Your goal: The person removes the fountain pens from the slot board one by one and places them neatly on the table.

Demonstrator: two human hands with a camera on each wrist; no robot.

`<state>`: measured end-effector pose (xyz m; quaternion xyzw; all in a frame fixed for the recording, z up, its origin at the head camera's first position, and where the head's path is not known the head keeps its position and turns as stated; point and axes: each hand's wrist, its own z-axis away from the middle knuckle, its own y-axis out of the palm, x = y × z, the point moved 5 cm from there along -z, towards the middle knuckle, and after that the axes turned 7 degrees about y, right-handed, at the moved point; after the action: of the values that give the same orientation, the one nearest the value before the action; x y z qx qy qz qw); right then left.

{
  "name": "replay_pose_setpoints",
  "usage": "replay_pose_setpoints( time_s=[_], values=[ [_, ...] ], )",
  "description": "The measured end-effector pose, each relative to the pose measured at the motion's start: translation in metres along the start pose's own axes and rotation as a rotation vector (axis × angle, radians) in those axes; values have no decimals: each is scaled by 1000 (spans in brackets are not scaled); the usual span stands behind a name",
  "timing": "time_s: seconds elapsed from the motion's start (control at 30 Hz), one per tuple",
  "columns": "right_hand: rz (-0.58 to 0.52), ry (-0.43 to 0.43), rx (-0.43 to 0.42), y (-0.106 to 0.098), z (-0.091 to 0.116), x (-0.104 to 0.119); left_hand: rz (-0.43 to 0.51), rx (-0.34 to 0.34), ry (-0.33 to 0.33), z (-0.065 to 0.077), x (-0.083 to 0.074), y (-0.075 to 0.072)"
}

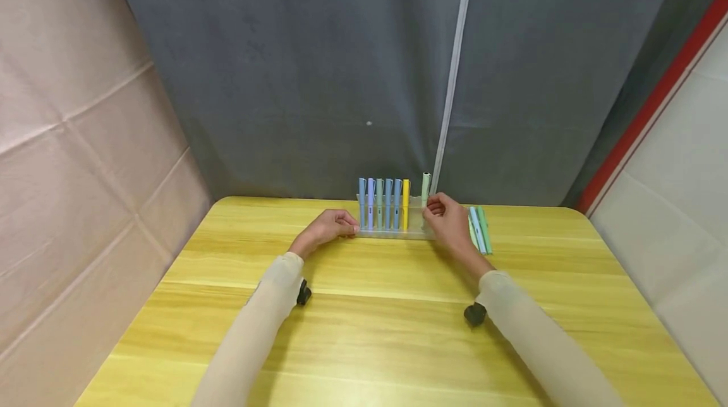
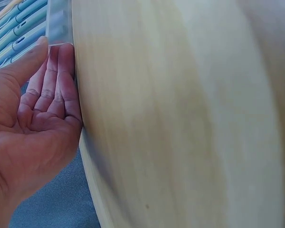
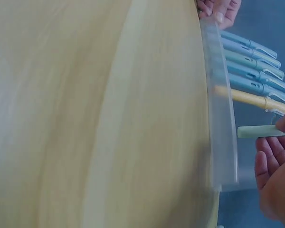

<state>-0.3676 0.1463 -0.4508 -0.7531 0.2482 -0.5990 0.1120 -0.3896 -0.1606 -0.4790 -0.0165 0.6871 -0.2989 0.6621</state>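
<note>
A clear pen rack [image 1: 392,235] stands at the table's back edge, bearing several pens upright in a row: blue, lilac, grey-green and a yellow pen [image 1: 406,205]. My left hand [image 1: 327,226] pinches the rack's left end; in the left wrist view, thumb and fingers lie about the rack's clear corner [image 2: 60,23]. Between the thumb and fingers of my right hand [image 1: 449,222] is a pale green pen [image 1: 426,184], held upright at the rack's right part. The right wrist view shows this pale green pen [image 3: 256,131] apart from the rack's front strip [image 3: 222,118], with a gap beside the yellow one.
Several loose pens [image 1: 480,230], green and light blue, lie on the table right of the rack, partly behind my right hand. A grey curtain [image 1: 318,78] hangs behind the wooden table [image 1: 387,331]. Pale panels stand left and right.
</note>
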Motion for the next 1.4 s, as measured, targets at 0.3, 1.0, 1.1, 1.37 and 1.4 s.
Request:
replay_pose_setpoints(
  time_s=[0.3,1.0,1.1,1.37,1.4],
  values=[
    [38,-22,10,-39,-1,-14,20,8,6,0,0,2],
    [19,267,82,-113,12,-77,-3,16,19,-3,2,3],
    [57,292,95,-117,12,-82,-3,16,22,-3,1,3],
    [248,312,165,-126,14,-85,3,10,19,-2,-1,3],
    [271,314,168,-127,14,-85,3,10,19,-2,-1,3]
  ],
)
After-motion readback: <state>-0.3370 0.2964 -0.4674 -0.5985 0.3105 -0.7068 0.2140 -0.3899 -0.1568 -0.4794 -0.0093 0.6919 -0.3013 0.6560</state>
